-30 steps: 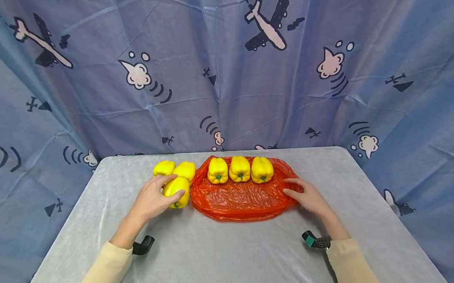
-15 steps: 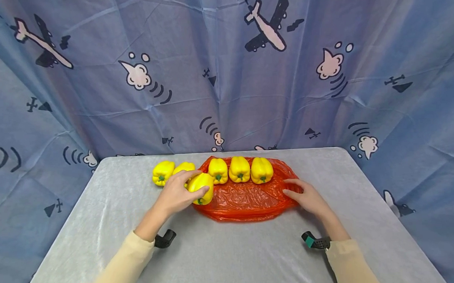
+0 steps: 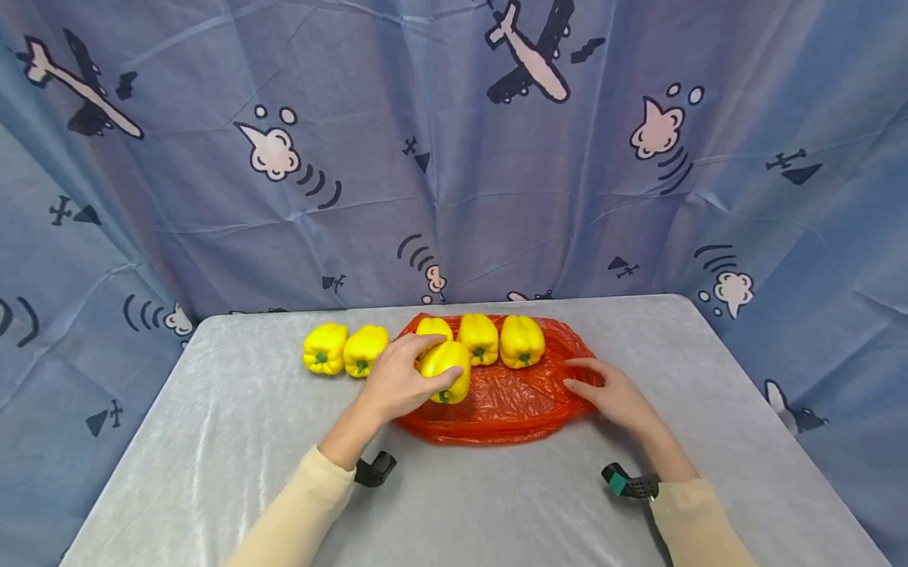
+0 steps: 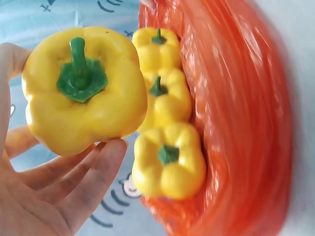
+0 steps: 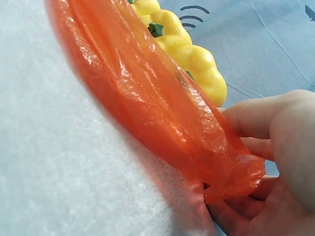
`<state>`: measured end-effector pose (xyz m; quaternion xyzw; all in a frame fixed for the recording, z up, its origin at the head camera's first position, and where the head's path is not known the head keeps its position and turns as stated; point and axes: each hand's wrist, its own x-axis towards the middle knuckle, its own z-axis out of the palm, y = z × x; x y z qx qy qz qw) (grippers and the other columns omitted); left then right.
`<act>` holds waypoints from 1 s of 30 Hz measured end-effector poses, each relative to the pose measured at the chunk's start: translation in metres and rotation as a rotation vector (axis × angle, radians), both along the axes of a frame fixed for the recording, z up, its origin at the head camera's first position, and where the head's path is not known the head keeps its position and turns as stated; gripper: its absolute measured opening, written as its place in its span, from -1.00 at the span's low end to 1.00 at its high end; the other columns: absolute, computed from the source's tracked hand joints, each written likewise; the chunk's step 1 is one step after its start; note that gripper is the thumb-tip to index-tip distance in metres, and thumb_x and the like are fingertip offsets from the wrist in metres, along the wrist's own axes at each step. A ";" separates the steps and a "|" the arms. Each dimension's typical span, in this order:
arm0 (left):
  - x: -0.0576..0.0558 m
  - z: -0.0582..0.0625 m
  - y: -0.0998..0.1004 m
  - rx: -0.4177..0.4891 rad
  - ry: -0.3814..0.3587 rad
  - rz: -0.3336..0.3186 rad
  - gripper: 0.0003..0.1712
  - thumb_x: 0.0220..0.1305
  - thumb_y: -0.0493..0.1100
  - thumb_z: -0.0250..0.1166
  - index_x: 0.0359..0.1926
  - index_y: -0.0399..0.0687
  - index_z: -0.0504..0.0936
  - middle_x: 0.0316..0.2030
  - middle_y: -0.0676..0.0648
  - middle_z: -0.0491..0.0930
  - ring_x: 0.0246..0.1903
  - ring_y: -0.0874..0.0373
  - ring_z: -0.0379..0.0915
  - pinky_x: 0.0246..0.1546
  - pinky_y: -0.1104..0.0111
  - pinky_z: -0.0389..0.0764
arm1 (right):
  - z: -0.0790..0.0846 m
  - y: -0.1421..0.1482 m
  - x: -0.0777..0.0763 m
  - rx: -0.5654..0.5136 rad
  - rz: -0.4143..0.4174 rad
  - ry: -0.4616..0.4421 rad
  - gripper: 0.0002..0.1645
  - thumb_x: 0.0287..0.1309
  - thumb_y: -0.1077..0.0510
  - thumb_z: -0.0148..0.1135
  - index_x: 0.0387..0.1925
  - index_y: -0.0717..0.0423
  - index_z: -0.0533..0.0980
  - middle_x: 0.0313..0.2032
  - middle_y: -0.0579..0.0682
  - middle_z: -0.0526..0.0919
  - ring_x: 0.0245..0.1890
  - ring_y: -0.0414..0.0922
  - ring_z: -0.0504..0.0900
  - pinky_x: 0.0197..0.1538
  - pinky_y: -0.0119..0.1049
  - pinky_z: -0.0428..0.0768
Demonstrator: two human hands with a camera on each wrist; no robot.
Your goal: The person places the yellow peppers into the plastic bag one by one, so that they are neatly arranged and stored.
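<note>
My left hand (image 3: 403, 377) grips a yellow bell pepper (image 3: 451, 375) by its sides, holding it over the left part of an orange-red plastic bag (image 3: 496, 399). In the left wrist view the held bell pepper (image 4: 123, 113) shows its green stem toward the camera, fingers curled beneath it. A row of three more yellow bell peppers (image 3: 522, 341) sits along the back of the opened bag. At the bag's right end, my right hand (image 3: 615, 395) holds the edge; in the right wrist view, crumpled film of the bag (image 5: 236, 177) lies between thumb and fingers.
Two yellow bell peppers, one at the far left (image 3: 324, 348) and one beside it (image 3: 364, 350), stand on the grey-white table (image 3: 477, 516) left of the bag. A blue curtain (image 3: 434, 151) printed with airplanes hangs behind the table's back edge.
My left hand has carried its bell pepper rightward, from beside the two left peppers to over the bag. My right hand has stayed at the bag's right end.
</note>
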<state>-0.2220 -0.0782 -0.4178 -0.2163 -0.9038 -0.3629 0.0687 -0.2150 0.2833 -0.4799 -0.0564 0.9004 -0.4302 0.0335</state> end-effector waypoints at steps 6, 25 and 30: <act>-0.004 -0.003 0.022 0.019 -0.020 -0.027 -0.33 0.20 0.26 0.37 0.21 -0.03 0.66 0.10 -0.05 0.65 -0.04 0.07 0.52 -0.11 0.21 0.54 | 0.002 -0.002 0.000 -0.008 -0.002 -0.003 -0.41 0.37 0.00 0.28 0.30 0.23 0.47 0.34 0.36 0.41 0.40 0.34 0.24 0.41 0.33 0.12; -0.006 -0.025 0.088 -0.063 -0.059 -0.047 -0.29 0.26 0.31 0.29 0.24 -0.05 0.62 0.08 -0.08 0.66 -0.04 0.06 0.54 -0.05 0.21 0.54 | 0.003 -0.001 0.002 0.001 -0.017 -0.025 -0.40 0.38 -0.02 0.27 0.31 0.20 0.47 0.34 0.35 0.42 0.39 0.33 0.26 0.40 0.34 0.14; -0.004 -0.033 0.097 -0.099 -0.074 -0.023 -0.28 0.27 0.31 0.29 0.26 -0.05 0.62 0.05 -0.11 0.64 -0.08 0.08 0.52 -0.15 0.28 0.53 | 0.002 -0.002 0.002 0.003 -0.016 -0.027 -0.40 0.38 -0.03 0.26 0.31 0.19 0.47 0.34 0.35 0.41 0.40 0.33 0.25 0.40 0.35 0.13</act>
